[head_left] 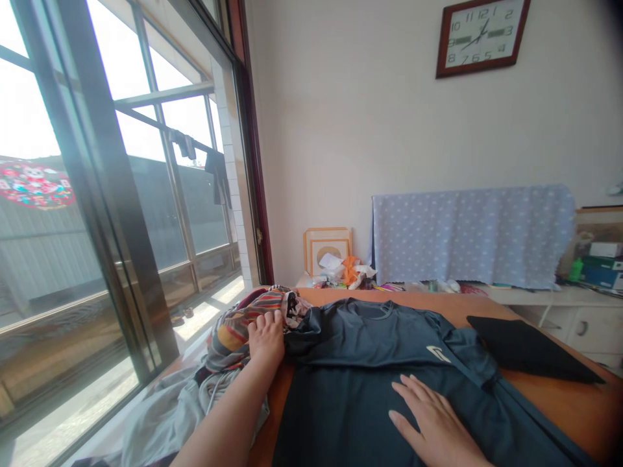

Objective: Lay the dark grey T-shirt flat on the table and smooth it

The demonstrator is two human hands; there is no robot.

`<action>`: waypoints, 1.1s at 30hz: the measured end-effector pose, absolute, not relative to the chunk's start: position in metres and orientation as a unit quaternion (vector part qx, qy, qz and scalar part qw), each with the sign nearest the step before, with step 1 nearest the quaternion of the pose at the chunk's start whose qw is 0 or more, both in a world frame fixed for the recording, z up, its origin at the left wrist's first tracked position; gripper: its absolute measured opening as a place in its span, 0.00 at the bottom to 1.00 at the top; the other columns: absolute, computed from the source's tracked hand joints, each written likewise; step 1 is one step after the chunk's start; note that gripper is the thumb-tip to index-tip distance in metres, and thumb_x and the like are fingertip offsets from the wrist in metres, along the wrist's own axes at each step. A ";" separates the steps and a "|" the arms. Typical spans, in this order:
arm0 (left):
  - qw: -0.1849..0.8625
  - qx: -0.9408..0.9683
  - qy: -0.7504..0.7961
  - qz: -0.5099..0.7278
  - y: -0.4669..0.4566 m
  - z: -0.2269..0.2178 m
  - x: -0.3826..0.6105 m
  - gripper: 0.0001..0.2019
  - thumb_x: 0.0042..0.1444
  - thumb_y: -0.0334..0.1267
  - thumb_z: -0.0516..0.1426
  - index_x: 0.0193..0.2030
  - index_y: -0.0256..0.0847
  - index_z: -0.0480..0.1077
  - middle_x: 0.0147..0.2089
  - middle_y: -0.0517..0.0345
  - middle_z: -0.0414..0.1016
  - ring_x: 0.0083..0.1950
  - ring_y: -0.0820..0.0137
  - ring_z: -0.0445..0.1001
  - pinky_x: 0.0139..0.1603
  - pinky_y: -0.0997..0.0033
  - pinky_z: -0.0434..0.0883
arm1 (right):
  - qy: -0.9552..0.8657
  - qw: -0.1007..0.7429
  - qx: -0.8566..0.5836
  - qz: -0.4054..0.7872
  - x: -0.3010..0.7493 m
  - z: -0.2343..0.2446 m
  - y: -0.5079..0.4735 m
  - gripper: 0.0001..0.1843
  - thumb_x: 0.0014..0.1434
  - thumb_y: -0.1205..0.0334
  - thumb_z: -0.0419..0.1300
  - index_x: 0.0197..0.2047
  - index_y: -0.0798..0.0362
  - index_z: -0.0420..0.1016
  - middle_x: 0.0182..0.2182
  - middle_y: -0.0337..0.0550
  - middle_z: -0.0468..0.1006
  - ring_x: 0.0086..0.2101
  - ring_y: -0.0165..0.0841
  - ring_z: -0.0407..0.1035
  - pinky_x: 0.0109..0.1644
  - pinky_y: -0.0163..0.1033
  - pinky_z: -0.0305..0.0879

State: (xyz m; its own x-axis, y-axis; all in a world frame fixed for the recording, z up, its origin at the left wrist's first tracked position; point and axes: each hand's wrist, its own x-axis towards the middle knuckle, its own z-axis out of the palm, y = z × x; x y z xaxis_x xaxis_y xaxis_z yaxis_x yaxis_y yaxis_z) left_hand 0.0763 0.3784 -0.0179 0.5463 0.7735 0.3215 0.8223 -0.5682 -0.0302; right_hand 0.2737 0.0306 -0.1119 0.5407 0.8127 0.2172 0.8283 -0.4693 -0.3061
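A dark blue-grey shirt (360,337) with a pale logo lies spread on the orange-brown table, its collar at the far side. A crease or layer edge runs across it below the chest. My right hand (431,415) is open over the lower part of the shirt, palm down, thumb apart from the fingers. Beside the shirt's left sleeve, my left hand (267,334) has its fingers bent down against a pile of striped clothes (236,331). Its fingertips are hidden, so what they grip does not show.
Grey clothing (165,405) lies at the left, by the glass window (121,194). A flat black panel (533,350) rests on the table's right side. Behind the table (452,301) are a cloth-covered object (467,237), small picture frames (311,250) and crumpled bags (351,271).
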 end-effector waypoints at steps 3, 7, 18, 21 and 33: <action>0.113 -0.919 -0.365 -0.102 0.390 -0.020 0.091 0.34 0.56 0.34 0.53 0.72 0.46 0.55 0.77 0.50 0.43 0.77 0.49 0.30 0.70 0.40 0.31 | -0.479 0.179 -0.859 -0.021 0.276 -0.114 0.032 0.35 0.63 0.35 0.48 0.65 0.44 0.69 0.67 0.46 0.64 0.67 0.48 0.54 0.68 0.56 0.52; 0.118 -0.948 -0.292 -0.044 0.415 -0.021 0.109 0.46 0.43 0.35 0.62 0.72 0.51 0.55 0.78 0.55 0.40 0.77 0.47 0.23 0.69 0.36 0.23 | -0.483 0.175 -0.858 -0.021 0.278 -0.118 0.033 0.35 0.62 0.34 0.48 0.65 0.44 0.69 0.67 0.46 0.64 0.67 0.49 0.54 0.69 0.56 0.52; 0.049 -0.949 -0.284 0.125 0.462 -0.003 0.140 0.46 0.29 0.45 0.72 0.62 0.64 0.69 0.76 0.55 0.50 0.75 0.32 0.34 0.64 0.22 0.31 | -0.483 0.166 -0.860 -0.017 0.282 -0.120 0.035 0.35 0.62 0.34 0.49 0.65 0.43 0.69 0.67 0.45 0.64 0.67 0.49 0.55 0.69 0.56 0.54; 0.033 -0.947 -0.302 0.107 0.469 -0.002 0.134 0.41 0.35 0.51 0.69 0.61 0.60 0.70 0.71 0.47 0.61 0.71 0.30 0.49 0.62 0.20 0.41 | -0.482 0.159 -0.861 -0.022 0.281 -0.118 0.035 0.35 0.63 0.33 0.48 0.65 0.43 0.69 0.67 0.45 0.64 0.67 0.48 0.55 0.69 0.56 0.54; -0.046 -0.894 -0.442 -0.053 0.481 -0.022 0.135 0.32 0.39 0.52 0.68 0.53 0.45 0.74 0.63 0.33 0.65 0.64 0.29 0.56 0.54 0.25 0.54 | -0.482 0.141 -0.864 -0.024 0.282 -0.120 0.034 0.35 0.63 0.33 0.47 0.66 0.41 0.67 0.68 0.43 0.62 0.67 0.47 0.53 0.69 0.55 0.55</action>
State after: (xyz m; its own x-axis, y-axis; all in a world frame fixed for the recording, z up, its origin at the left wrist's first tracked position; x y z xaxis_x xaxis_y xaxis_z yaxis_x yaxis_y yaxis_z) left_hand 0.1354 0.4812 -0.0216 0.6043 0.7949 0.0543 0.7852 -0.6057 0.1285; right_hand 0.2818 0.0337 -0.1197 0.5341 0.8264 0.1780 0.8402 -0.4956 -0.2204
